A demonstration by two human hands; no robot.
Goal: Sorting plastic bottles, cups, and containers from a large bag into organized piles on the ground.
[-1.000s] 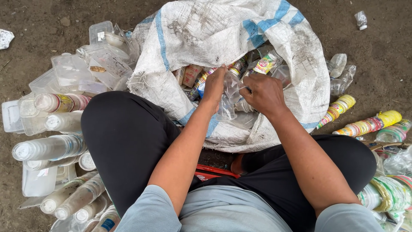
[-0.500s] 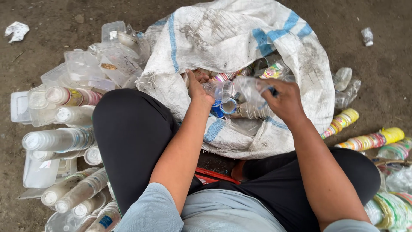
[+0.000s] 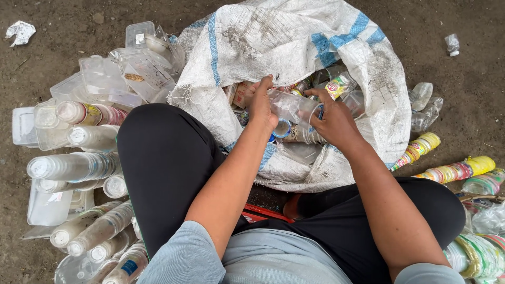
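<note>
Clear plastic bottle [image 3: 292, 107], held over the mouth of a white woven sack [image 3: 294, 39], sits between a left hand [image 3: 261, 103] and right hand [image 3: 332, 120] closed around its ends, a grip best kept firm near both ends.

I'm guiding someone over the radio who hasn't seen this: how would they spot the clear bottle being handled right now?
Find the big white woven sack with blue stripes lying open on the dirt. Over its mouth, the left hand and right hand meet on a clear plastic bottle. Unlike the bottles stacked beside the left knee, it is held up sideways between both hands.
</note>
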